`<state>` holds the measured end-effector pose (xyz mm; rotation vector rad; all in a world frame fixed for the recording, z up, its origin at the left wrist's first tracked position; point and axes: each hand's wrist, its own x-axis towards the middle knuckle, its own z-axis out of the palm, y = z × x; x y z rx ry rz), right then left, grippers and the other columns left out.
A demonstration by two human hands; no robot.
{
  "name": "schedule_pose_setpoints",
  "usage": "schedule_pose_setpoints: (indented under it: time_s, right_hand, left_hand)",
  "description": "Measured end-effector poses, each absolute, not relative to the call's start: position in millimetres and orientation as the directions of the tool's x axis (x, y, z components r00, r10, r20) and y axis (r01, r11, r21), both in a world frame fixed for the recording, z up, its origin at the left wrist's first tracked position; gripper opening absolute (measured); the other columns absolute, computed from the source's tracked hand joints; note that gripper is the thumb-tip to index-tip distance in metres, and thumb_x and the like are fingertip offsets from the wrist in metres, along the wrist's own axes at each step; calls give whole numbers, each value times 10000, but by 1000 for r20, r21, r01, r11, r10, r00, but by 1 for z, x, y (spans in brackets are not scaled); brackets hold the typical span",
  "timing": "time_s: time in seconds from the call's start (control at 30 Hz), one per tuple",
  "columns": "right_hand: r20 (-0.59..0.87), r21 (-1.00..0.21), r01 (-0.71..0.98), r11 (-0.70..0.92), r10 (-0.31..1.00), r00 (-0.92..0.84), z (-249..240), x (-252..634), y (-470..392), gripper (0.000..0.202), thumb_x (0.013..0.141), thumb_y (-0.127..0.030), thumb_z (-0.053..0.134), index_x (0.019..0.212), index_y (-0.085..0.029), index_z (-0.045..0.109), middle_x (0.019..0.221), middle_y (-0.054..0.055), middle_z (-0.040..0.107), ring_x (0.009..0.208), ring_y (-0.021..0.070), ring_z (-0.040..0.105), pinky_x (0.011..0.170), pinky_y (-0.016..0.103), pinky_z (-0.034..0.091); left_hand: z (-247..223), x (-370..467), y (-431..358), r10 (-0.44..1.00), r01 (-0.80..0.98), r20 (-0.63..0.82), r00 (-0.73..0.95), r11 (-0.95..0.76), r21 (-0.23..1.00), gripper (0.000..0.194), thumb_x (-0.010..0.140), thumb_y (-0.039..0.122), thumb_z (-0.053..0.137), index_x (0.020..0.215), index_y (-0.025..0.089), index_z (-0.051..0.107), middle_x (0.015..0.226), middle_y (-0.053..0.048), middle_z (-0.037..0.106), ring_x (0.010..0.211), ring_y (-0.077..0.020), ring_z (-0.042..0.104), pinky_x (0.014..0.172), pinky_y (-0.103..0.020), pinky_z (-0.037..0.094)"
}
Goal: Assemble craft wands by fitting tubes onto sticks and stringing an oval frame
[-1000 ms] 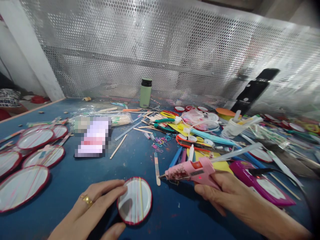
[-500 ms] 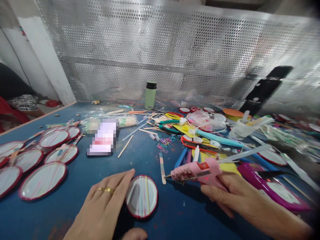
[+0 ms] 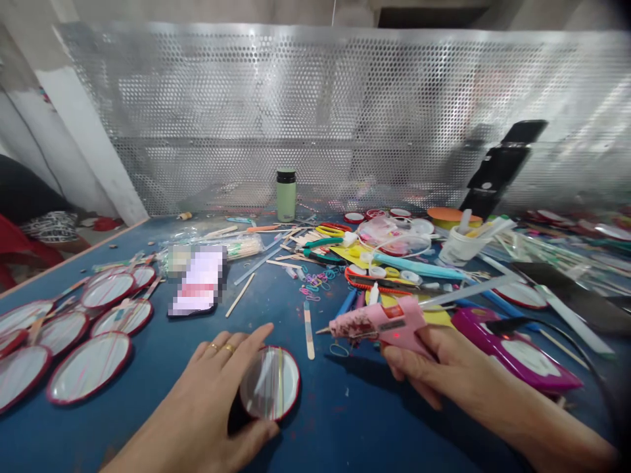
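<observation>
My left hand (image 3: 210, 401) holds a small round red-rimmed disc (image 3: 272, 384) strung with coloured rubber bands, tilted up off the blue table (image 3: 335, 427) between thumb and fingers. My right hand (image 3: 444, 374) grips a pink hot glue gun (image 3: 379, 324), its nozzle pointing left, a little to the right of and above the disc. A glue stick (image 3: 468, 291) pokes out of the gun's back. A striped craft stick (image 3: 308, 330) lies on the table just left of the nozzle.
Several finished red-rimmed discs (image 3: 89, 366) lie at the left. A phone (image 3: 197, 281), a green bottle (image 3: 286, 195), pliers, scissors, coloured clips and sticks crowd the middle and right. A purple frame (image 3: 517, 351) lies by my right wrist. A perforated metal screen (image 3: 345, 118) backs the table.
My left hand closed around the disc and tipped its near edge up off the table. The glue gun stayed nearly where it was. The camera view shifted.
</observation>
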<state>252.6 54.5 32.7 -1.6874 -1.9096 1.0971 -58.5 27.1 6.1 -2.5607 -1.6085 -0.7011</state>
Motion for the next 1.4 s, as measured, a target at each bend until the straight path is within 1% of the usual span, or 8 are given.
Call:
schedule_pose_setpoints:
  time_s: [0.2, 0.37, 0.5, 0.63, 0.8, 0.9, 1.1, 1.4]
  right_hand:
    - [-164, -711, 702, -45, 981, -103, 33, 261, 42, 567, 816, -711, 475, 673, -172, 578, 491, -17, 499, 508, 123, 469, 517, 243, 370]
    - [-170, -733, 675, -82, 983, -66, 29, 268, 35, 581, 801, -733, 457, 649, -184, 572, 454, -13, 488, 491, 136, 472, 504, 257, 378]
    - [-211, -742, 653, -149, 977, -17, 21, 272, 37, 661, 702, -832, 435, 609, -190, 566, 448, -12, 489, 472, 138, 477, 489, 259, 390]
    - [-260, -721, 666, -192, 966, -4, 19, 273, 39, 683, 664, -858, 425, 605, -194, 577, 462, -10, 499, 479, 139, 485, 483, 250, 394]
    - [-286, -694, 677, -245, 957, 53, 18, 274, 38, 708, 587, -894, 426, 550, -203, 573, 440, -1, 486, 465, 146, 485, 470, 257, 401]
    - [-286, -699, 670, -250, 956, 59, 16, 275, 37, 691, 603, -879, 438, 568, -206, 591, 432, 1, 487, 464, 152, 495, 465, 258, 406]
    - [-280, -703, 674, -228, 959, 32, 12, 277, 36, 675, 645, -860, 433, 520, -204, 531, 446, 9, 490, 467, 146, 484, 449, 250, 384]
    - [-271, -694, 687, -215, 962, 28, 4, 282, 34, 673, 682, -849, 412, 570, -202, 558, 438, -12, 465, 461, 134, 472, 443, 234, 366]
  left_hand:
    - [11, -42, 22, 845, 827, 389, 367, -488, 280, 780, 741, 293, 647, 1439, 290, 299, 1294, -79, 606, 1181, -272, 571, 944, -419, 516]
    - [12, -28, 26, 840, 821, 318, 439, -519, 239, 807, 733, 298, 666, 1447, 257, 291, 1327, -102, 585, 1222, -297, 541, 998, -470, 476]
    - [14, -26, 33, 845, 822, 234, 480, -527, 217, 846, 717, 289, 675, 1459, 259, 270, 1363, -99, 562, 1238, -304, 529, 1010, -472, 466]
    - [15, -22, 38, 848, 819, 242, 471, -523, 236, 836, 727, 269, 661, 1457, 279, 253, 1357, -85, 561, 1224, -287, 531, 1009, -459, 460]
    - [13, -15, 38, 864, 815, 257, 432, -497, 298, 835, 715, 242, 672, 1446, 293, 271, 1350, -76, 563, 1230, -291, 511, 1032, -496, 417]
    - [14, -14, 38, 869, 811, 238, 434, -492, 318, 821, 712, 252, 685, 1439, 288, 307, 1352, -76, 564, 1231, -299, 506, 1037, -504, 403]
    - [19, -13, 42, 875, 811, 208, 437, -483, 330, 777, 737, 286, 675, 1437, 269, 337, 1345, -74, 577, 1222, -291, 509, 1033, -477, 405]
    - [17, -14, 42, 893, 840, 142, 428, -451, 302, 821, 749, 320, 672, 1472, 277, 284, 1408, -70, 533, 1285, -321, 461, 1059, -520, 382]
